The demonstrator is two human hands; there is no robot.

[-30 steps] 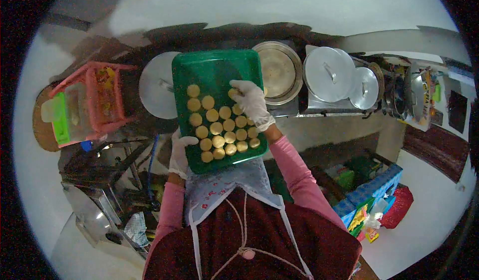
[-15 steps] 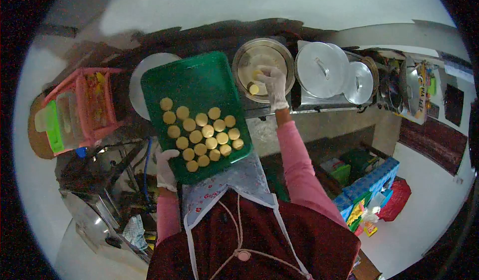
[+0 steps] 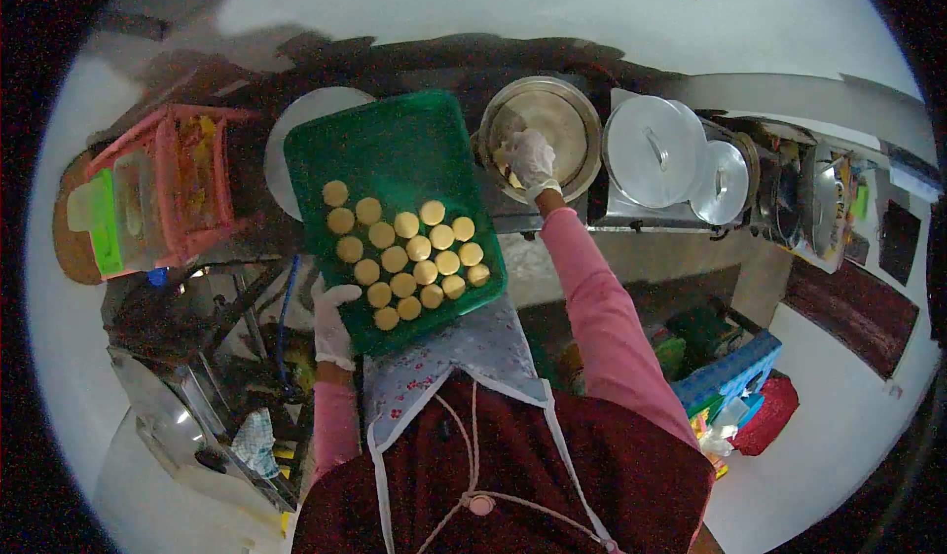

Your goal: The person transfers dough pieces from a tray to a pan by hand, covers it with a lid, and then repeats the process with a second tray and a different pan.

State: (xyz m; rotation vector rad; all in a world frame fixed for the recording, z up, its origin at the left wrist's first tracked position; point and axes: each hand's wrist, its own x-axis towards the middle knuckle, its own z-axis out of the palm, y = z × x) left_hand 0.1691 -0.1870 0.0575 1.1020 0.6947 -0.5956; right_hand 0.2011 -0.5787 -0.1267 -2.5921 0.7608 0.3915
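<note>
Left hand (image 3: 332, 329) grips the green tray (image 3: 390, 145) at 7 o'clock, thumb over its edge; discs (image 3: 424, 272) crowd toward 6, bare tray floor toward 12. Right hand (image 3: 533, 159)'s half-curled over the pan (image 3: 593, 140)'s 7 o'clock side, can't tell its hold.

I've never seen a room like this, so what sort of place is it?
Probably a kitchen, perhaps a small one for cooking in batches: a wide pan sits beside lidded pots, with a large lid showing, and a green tray holds rows of small round pieces.
</note>
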